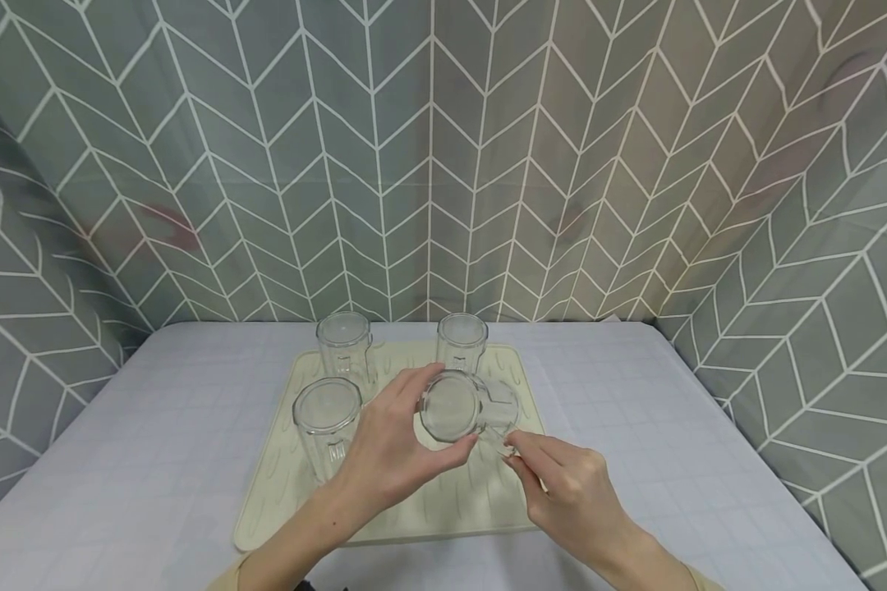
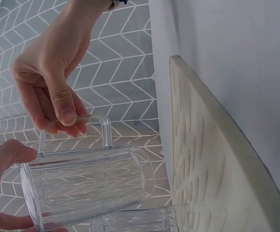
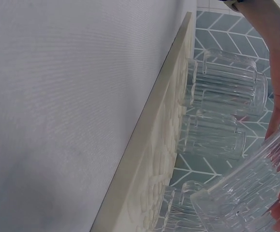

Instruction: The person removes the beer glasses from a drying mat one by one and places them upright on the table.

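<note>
A clear glass mug [image 1: 499, 404] is held up over the right part of a cream ribbed mat, its base leaning to the right. My left hand [image 1: 395, 439] grips it near the mouth, thumb on one side and fingers on the other. The mug's handle [image 2: 107, 131] is pinched between thumb and fingers of my right hand [image 1: 572, 484]. In the left wrist view the mug's base looks apart from the mat [image 2: 227, 159]. Fingers partly hide the mug [image 3: 236, 193] in the right wrist view.
Three similar glass mugs stand on the mat: one back left [image 1: 343, 345], one front left [image 1: 325, 419] beside my left hand, one back right [image 1: 461, 336] just behind the held mug. A white cloth [image 1: 155, 460] covers the table. Patterned curtains [image 1: 429, 164] enclose its back and sides.
</note>
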Motion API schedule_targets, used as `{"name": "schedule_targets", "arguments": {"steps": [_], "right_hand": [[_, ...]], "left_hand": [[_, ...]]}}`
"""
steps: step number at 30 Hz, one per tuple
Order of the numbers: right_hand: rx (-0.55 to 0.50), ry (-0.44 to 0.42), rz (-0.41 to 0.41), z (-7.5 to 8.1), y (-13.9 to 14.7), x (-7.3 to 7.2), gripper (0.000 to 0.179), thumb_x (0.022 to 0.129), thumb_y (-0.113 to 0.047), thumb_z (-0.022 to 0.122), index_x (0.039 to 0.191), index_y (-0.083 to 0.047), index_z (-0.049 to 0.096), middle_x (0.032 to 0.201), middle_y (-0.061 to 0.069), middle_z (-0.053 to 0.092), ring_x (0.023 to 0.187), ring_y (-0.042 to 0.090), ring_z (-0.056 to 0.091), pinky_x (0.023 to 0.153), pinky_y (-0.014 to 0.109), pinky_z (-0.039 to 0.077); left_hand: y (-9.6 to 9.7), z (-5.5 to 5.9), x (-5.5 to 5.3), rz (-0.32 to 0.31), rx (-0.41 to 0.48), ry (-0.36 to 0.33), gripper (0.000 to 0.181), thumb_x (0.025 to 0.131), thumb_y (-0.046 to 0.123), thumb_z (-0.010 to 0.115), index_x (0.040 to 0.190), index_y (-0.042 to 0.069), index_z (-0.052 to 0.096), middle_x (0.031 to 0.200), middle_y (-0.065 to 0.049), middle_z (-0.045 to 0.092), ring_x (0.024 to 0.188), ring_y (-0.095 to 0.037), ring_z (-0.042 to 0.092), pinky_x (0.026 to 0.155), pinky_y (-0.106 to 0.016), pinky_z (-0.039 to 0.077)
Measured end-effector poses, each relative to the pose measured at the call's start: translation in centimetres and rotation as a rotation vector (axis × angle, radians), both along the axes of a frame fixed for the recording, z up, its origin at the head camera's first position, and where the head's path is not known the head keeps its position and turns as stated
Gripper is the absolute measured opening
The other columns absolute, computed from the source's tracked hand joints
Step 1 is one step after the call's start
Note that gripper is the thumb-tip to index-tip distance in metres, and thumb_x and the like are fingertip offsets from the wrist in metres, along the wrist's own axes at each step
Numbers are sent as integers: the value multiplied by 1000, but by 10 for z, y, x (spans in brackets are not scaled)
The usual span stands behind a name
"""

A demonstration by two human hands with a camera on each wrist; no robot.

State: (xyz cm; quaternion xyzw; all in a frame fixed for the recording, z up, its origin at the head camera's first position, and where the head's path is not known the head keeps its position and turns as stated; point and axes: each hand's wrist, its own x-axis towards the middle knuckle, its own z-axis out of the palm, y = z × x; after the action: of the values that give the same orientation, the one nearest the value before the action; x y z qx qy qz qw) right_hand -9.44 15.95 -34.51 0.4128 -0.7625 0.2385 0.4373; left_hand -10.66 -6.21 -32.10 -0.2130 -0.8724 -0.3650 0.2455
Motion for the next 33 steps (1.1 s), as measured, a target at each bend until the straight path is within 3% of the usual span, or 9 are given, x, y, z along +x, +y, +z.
{"name": "schedule_targets", "arguments": {"steps": [11, 27, 33], "right_hand": [[-4, -22, -6, 2, 1, 0, 29, 104, -22, 52, 94, -3, 72, 84, 4, 74, 71, 17, 72, 63, 25, 60], [-166, -69, 56, 14, 8, -4, 27, 97, -29, 63, 94, -3, 72, 81, 1, 73, 70, 15, 70, 69, 21, 58], [-220, -87, -23, 18, 13, -6, 15, 91, -18, 66, 89, -5, 74, 79, 0, 73, 68, 17, 71, 74, 18, 59]], "left_hand": [[-2, 0, -2, -17, 44, 27, 73, 66, 36, 89, 129, 11, 61, 115, -3, 67, 98, -16, 67, 72, -25, 59], [-6, 5, -1, -47, 119, 25, 69, 68, 32, 88, 128, 13, 60, 116, 0, 66, 106, -14, 65, 76, -20, 60], [-6, 6, 0, -61, 157, 41, 67, 68, 29, 87, 127, 13, 60, 114, 1, 65, 105, -11, 63, 77, -20, 60]]}}
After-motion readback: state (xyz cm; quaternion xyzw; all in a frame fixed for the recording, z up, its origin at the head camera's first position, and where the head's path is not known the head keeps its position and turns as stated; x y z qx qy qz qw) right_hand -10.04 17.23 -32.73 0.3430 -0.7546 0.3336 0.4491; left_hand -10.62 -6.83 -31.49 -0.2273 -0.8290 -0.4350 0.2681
